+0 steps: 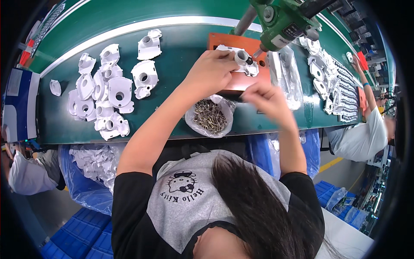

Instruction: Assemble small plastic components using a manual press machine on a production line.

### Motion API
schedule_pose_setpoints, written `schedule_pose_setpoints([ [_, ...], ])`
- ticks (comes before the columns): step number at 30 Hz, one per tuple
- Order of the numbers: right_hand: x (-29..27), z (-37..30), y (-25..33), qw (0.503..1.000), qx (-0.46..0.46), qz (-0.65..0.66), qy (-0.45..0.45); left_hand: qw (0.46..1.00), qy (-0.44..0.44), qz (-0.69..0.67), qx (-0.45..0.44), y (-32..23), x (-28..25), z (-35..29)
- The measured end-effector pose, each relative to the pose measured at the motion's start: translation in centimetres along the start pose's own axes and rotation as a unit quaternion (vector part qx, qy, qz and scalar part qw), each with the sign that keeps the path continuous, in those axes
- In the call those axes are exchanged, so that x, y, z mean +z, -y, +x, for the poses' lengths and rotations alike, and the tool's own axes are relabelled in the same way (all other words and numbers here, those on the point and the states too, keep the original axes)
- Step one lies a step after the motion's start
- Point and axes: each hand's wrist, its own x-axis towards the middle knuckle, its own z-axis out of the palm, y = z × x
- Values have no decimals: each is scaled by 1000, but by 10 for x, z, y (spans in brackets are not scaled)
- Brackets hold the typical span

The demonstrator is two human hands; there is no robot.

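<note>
My left hand (211,71) grips the left side of a white plastic housing (242,56) with a round tube and a small black piece on it. That housing lies on an orange block fixture (254,82), beneath the tip of a green press-like machine (280,28). Smeared by motion, my right hand (268,100) is just off the fixture's near right corner. Its fingers are curled in a pinch, and whatever they hold is too small or hidden to name. Close by, a bag-lined container of small metal screws (210,116) sits at the table's near edge.
Several white housings (120,91) lie on the green table to the left. More white parts (321,71) are at the right, beyond clear plastic bags (288,73). A blue bin liner (88,196) holds white parts below the edge. A person's arm (368,93) reaches in at far right.
</note>
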Motion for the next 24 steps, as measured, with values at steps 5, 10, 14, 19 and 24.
schedule_pose_setpoints([
  [5,46,-4,-9,969,-148,-197,3,996,-78,1,42,6,10,-2],
  [10,-55,15,27,941,-237,-32,-239,997,-59,37,37,1,6,-8],
  [14,-190,89,62,810,-368,-211,-405,996,-37,69,45,-4,6,-3],
  [19,-299,228,92,855,-460,66,-229,995,-37,59,67,-5,7,-8],
  [24,-223,209,126,769,-536,273,-219,996,-35,72,48,-4,6,-16],
])
